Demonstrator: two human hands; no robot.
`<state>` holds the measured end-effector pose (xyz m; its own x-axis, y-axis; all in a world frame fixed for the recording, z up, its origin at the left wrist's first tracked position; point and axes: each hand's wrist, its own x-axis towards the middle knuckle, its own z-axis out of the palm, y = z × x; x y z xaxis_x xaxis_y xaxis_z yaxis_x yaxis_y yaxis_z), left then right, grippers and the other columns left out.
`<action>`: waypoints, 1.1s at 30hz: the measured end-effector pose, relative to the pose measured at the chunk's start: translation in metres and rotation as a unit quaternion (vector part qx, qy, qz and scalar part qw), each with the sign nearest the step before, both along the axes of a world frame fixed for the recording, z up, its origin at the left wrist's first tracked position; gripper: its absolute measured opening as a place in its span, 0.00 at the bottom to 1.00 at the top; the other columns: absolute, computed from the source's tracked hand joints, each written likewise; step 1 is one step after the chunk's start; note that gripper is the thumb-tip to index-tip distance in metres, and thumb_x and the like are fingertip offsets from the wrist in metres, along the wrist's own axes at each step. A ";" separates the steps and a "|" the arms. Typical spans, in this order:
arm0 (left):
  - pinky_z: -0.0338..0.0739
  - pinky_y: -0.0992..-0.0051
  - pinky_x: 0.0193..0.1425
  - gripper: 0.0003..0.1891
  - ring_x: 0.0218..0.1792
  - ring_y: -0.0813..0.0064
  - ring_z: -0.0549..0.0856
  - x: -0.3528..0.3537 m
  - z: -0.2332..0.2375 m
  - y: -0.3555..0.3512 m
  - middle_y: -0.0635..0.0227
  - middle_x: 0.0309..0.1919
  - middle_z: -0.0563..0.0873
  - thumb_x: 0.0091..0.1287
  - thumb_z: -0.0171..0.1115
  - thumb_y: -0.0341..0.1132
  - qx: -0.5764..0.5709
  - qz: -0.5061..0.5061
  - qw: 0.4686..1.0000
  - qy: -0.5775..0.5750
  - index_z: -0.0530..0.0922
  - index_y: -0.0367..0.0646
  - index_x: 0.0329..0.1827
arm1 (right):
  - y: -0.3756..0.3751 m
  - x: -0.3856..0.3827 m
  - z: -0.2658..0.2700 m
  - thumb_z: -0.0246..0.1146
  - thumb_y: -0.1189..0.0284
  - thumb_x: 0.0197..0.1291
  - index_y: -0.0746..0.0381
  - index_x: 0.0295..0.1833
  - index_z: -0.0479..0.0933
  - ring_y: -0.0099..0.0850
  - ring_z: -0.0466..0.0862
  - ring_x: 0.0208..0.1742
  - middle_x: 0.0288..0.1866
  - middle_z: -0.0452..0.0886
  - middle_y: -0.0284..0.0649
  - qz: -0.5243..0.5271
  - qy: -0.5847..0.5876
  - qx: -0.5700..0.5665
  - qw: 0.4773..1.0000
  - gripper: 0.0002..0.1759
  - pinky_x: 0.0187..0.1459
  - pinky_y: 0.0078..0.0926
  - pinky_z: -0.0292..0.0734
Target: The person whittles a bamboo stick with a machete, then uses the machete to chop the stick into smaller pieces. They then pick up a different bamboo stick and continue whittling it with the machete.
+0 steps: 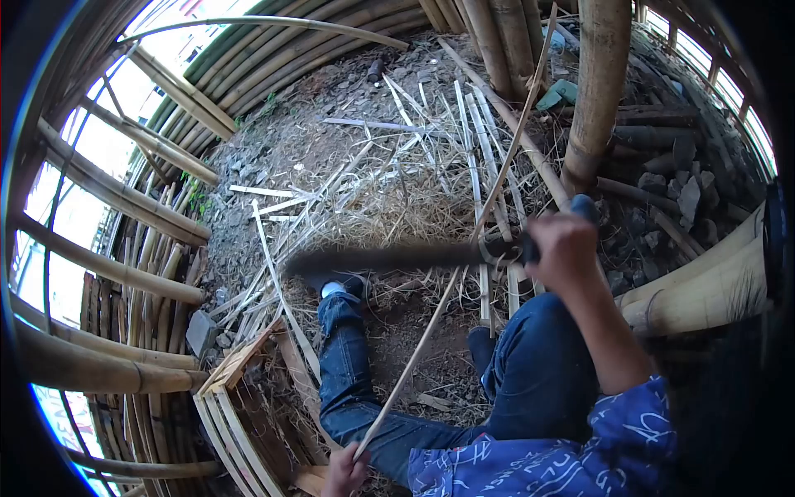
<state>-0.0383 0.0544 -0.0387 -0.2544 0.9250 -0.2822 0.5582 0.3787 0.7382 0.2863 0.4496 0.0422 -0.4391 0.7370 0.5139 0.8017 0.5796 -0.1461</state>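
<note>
Machete point(381, 259), blade blurred, clenched in R hand point(559, 244), crosses long thin strip point(407, 364) whose lower end L hand point(344, 470) grasps; blade/strip contact unclear. Ground beyond: shavings point(389, 217) w/ split lengths point(472, 137) strewn about. Slatted crate point(234, 439) L of legs point(348, 356); bamboo poles point(124, 269) far L; thick post point(596, 99) at R, nr rubble point(691, 199).

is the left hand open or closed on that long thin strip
Closed: the fingers of the left hand are curled around the strip near its lower end.
</note>
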 end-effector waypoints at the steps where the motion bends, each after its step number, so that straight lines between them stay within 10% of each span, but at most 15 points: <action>1: 0.68 0.74 0.22 0.08 0.16 0.78 0.72 -0.007 0.002 -0.005 0.66 0.13 0.71 0.64 0.59 0.29 -0.002 -0.003 1.000 -0.001 0.73 0.39 0.26 | 0.009 0.006 -0.001 0.69 0.73 0.40 0.55 0.32 0.78 0.41 0.85 0.33 0.29 0.82 0.41 -0.075 0.068 -0.078 0.992 0.10 0.37 0.39 0.78; 6: 0.71 0.75 0.23 0.07 0.16 0.78 0.76 -0.021 -0.004 -0.030 0.67 0.13 0.74 0.62 0.58 0.28 -0.012 0.026 0.999 -0.042 0.74 0.39 0.25 | 0.016 0.020 -0.023 0.66 0.74 0.43 0.57 0.31 0.78 0.47 0.83 0.33 0.27 0.81 0.43 -0.204 0.090 -0.064 0.973 0.07 0.36 0.43 0.77; 14: 0.68 0.69 0.21 0.13 0.13 0.67 0.73 -0.023 -0.006 0.000 0.59 0.12 0.70 0.61 0.63 0.32 0.004 -0.013 0.999 0.041 0.69 0.39 0.22 | 0.006 0.006 -0.019 0.64 0.74 0.41 0.59 0.28 0.74 0.44 0.83 0.31 0.25 0.80 0.44 -0.020 0.017 -0.057 0.998 0.06 0.34 0.41 0.76; 25: 0.73 0.69 0.25 0.06 0.20 0.72 0.80 -0.040 -0.013 -0.065 0.60 0.18 0.77 0.66 0.52 0.27 0.000 0.023 0.998 0.050 0.78 0.39 0.38 | 0.017 0.029 -0.034 0.63 0.73 0.46 0.60 0.31 0.79 0.53 0.83 0.35 0.27 0.82 0.50 -0.210 0.148 -0.112 0.960 0.05 0.38 0.49 0.78; 27: 0.73 0.71 0.25 0.08 0.20 0.71 0.80 -0.031 0.005 -0.055 0.60 0.19 0.78 0.67 0.51 0.29 0.007 0.086 0.993 -0.086 0.79 0.38 0.37 | 0.016 0.028 -0.034 0.63 0.73 0.46 0.60 0.31 0.79 0.52 0.83 0.35 0.27 0.82 0.50 -0.205 0.142 -0.104 0.963 0.05 0.38 0.49 0.78; 33: 0.73 0.69 0.26 0.05 0.20 0.66 0.78 -0.045 -0.005 -0.053 0.56 0.20 0.76 0.64 0.55 0.29 -0.031 0.063 0.997 -0.027 0.78 0.38 0.37 | 0.002 0.017 -0.019 0.66 0.73 0.41 0.57 0.31 0.79 0.46 0.84 0.33 0.28 0.82 0.44 -0.100 0.081 -0.086 0.988 0.07 0.36 0.42 0.77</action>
